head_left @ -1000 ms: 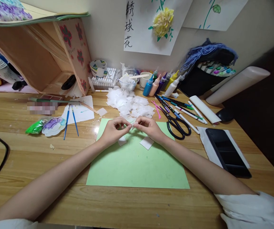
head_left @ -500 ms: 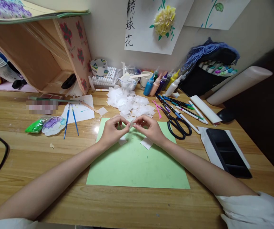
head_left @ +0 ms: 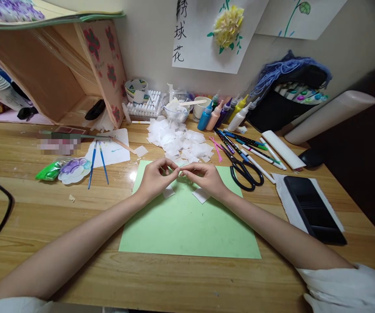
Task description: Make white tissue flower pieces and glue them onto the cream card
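Note:
Over the upper part of a green sheet of paper (head_left: 190, 230), my left hand (head_left: 157, 179) and my right hand (head_left: 208, 179) meet fingertip to fingertip. Each is closed in a pinch on a small piece of white paper, now almost wholly covered by the fingers. One white paper square (head_left: 168, 191) lies on the sheet beside my left hand, partly hidden. Another white square (head_left: 200, 195) rests under the edge of my right hand. Just beyond the fingers is a heap of loose white paper pieces (head_left: 177, 138).
Black-handled scissors (head_left: 246, 176) lie right of the sheet, near several pens (head_left: 259, 152). Paint bottles (head_left: 205, 116) stand behind the heap. A black tray (head_left: 314, 211) sits far right. On the left are two blue brushes (head_left: 92, 165), a green bag (head_left: 48, 171) and an open box (head_left: 104, 74).
The fingertips have drawn together, and the white paper between them shows less than before. The view has shifted slightly; the other things lie as they were.

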Demonstrator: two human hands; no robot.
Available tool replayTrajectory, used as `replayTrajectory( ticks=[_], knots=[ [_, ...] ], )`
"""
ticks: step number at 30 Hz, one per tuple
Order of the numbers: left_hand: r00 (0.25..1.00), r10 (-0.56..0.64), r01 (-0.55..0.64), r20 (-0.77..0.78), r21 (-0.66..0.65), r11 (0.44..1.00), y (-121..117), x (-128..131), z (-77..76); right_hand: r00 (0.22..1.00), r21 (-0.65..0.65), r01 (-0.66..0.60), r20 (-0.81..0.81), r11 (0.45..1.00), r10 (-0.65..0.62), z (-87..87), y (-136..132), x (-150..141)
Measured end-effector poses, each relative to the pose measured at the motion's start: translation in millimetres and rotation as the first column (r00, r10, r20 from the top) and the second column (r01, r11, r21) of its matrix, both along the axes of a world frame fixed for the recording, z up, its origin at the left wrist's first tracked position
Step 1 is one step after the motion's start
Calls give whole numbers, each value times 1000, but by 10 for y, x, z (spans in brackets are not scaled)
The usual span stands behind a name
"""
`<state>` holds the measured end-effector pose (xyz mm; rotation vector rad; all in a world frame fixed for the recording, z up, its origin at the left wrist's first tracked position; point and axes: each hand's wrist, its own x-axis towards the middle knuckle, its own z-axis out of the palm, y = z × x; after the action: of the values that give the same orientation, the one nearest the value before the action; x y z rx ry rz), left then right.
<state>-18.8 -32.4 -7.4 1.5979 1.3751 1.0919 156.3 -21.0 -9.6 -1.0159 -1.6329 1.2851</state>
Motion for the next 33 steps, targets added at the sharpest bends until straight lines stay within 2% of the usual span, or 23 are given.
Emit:
replayTrajectory(
  ticks=[5, 9, 16, 24, 33],
  knots=[
    [999, 1, 0, 32, -28, 1000, 0, 2, -22, 997, -106, 3, -78, 994, -11, -10, 0, -20],
    [999, -2, 2, 40, -24, 1000, 4, 5, -37, 997, -138, 6, -72, 990, -16, -19, 10, -21],
    [999, -14, 15, 33, -35, 999, 17, -5, -53, 998, -143, 2, -58, 990, -10, -4, 7, -27],
    [999, -39, 39, -7, 39, 998, 2, 10, -50, 998, -129, 27, -46, 991, -33, 13, 10, -42],
    [998, -61, 63, -33, 62, 996, -15, 15, -11, 997, -132, 13, -70, 991, -22, 5, 14, -40]
  ],
)
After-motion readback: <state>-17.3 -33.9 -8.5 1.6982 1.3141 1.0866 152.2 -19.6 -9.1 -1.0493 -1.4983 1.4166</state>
